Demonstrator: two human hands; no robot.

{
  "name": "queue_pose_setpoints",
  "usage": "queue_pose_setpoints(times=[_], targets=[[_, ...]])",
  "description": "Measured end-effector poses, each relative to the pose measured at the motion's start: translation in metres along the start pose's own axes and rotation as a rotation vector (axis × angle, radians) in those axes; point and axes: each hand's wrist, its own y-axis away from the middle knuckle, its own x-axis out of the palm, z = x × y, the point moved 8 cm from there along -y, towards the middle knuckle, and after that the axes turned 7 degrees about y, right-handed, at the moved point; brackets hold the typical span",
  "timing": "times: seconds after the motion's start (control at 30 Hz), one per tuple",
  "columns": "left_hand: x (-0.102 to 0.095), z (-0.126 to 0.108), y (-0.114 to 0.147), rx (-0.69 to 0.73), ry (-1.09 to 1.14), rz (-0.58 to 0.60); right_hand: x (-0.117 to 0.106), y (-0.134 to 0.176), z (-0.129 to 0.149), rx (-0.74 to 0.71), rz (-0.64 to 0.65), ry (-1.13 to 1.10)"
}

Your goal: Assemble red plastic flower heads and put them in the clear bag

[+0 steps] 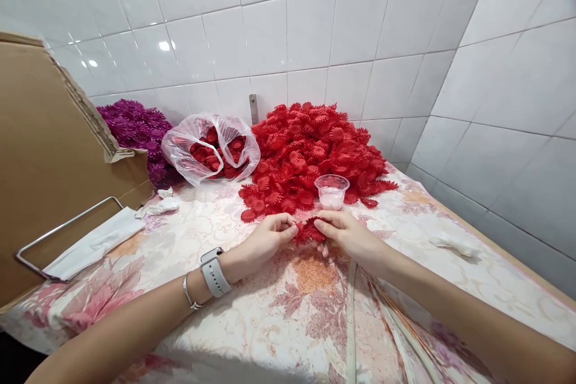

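Note:
Both hands meet over the tablecloth, in front of a heap of red artificial flower pieces (315,150). Between them is a small red artificial flower (309,230) with fringed petals. My left hand (274,235) pinches its left edge with thumb and index finger. On the other side, my right hand (344,229) grips it, thumb on top and fingers curled beneath. Just beyond my right hand stands a clear plastic cup (332,192) holding something whitish. Thin stems and pale strips (396,318) run from under my right hand and forearm toward the near edge.
Left of the heap is a clear plastic bag (180,156) with darker red pieces inside. Purple flower pieces (135,126) are piled behind a cardboard box (58,150). A metal wire frame (67,227), white paper (96,243) and crumpled white scraps (456,246) lie on the floral tablecloth (252,324).

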Motion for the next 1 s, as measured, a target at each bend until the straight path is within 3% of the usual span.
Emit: queue_pose_setpoints(times=[0.1, 0.23, 0.3, 0.37, 0.5, 0.57, 0.77, 0.9, 1.0], targets=[[-0.019, -0.003, -0.002, 0.023, 0.009, -0.109, -0.016, 0.002, -0.003, 0.024, -0.118, -0.194], [-0.048, -0.033, 0.003, 0.277, -0.479, -0.392, -0.018, 0.005, -0.001, 0.057, -0.137, -0.189], [-0.042, -0.049, 0.008, 0.418, -0.656, -0.422, -0.017, 0.007, 0.003, 0.020, -0.166, -0.134], [-0.027, -0.052, 0.010, 0.434, -0.678, -0.337, -0.013, 0.008, 0.008, -0.028, -0.184, -0.133], [0.000, -0.027, 0.009, 0.129, -0.370, -0.124, -0.003, 0.009, 0.005, -0.020, -0.169, -0.272], [0.011, -0.018, 0.010, 0.057, -0.222, -0.047, 0.002, 0.011, 0.004, -0.004, -0.144, -0.269], [0.001, 0.000, 0.008, -0.087, 0.204, -0.177, 0.011, 0.014, 0.006, -0.019, -0.042, 0.054], [0.005, 0.003, 0.010, -0.164, 0.351, -0.189, -0.002, 0.015, 0.013, -0.071, -0.129, 0.089], [0.009, 0.003, 0.010, -0.177, 0.390, -0.138, -0.012, 0.018, 0.026, -0.196, -0.239, 0.190]])
